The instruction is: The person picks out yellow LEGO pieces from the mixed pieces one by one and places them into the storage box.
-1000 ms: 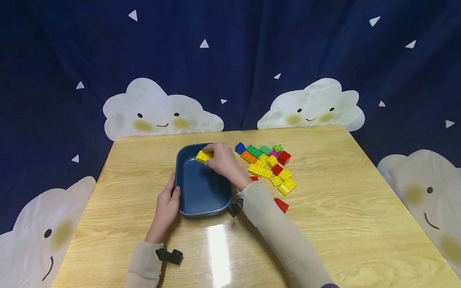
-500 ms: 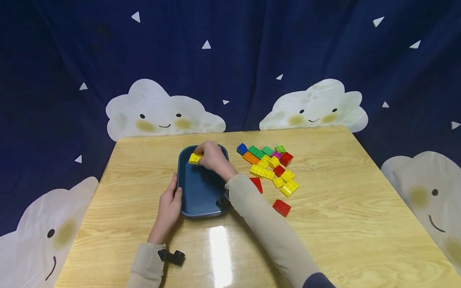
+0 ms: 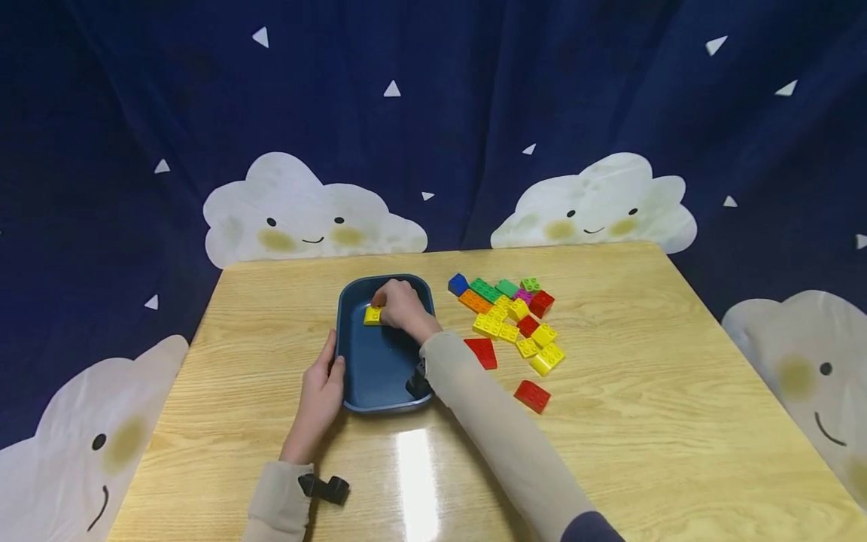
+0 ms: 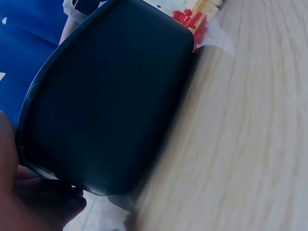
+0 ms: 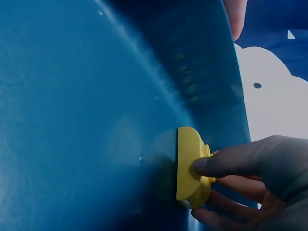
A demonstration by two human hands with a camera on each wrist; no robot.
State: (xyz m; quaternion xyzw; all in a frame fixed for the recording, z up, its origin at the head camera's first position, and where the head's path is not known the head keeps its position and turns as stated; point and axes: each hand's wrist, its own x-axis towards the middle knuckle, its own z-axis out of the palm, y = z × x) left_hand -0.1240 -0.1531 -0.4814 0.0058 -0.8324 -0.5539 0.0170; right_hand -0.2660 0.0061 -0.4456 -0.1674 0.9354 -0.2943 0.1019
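In the head view my right hand (image 3: pixel 401 307) is down inside a dark blue plastic bin (image 3: pixel 382 407). It pinches a yellow toy building brick (image 3: pixel 372 316) between thumb and fingers. The right wrist view shows this yellow brick (image 5: pixel 188 166) on its side profile, flat base against the bin floor near a wall, studs toward my palm. My left hand (image 3: pixel 321 388) rests along the outside of the bin's left wall, fingers fairly straight and tips at the rim. From the left wrist, the hand (image 4: pixel 38 197) appears at the bin's lower corner.
Right of the bin lies a cluster of loose bricks: several yellow ones (image 3: pixel 488 325), an orange one (image 3: pixel 476 301), green ones (image 3: pixel 485 290) and a blue one (image 3: pixel 457 284). Two red pieces, a wedge (image 3: pixel 482 352) and a curved brick (image 3: pixel 533 396), lie nearer me. A dark curtain hangs behind the table.
My right hand has carried the yellow brick leftward over the bin, then lowered it toward the floor. My left hand has stayed against the bin's side.
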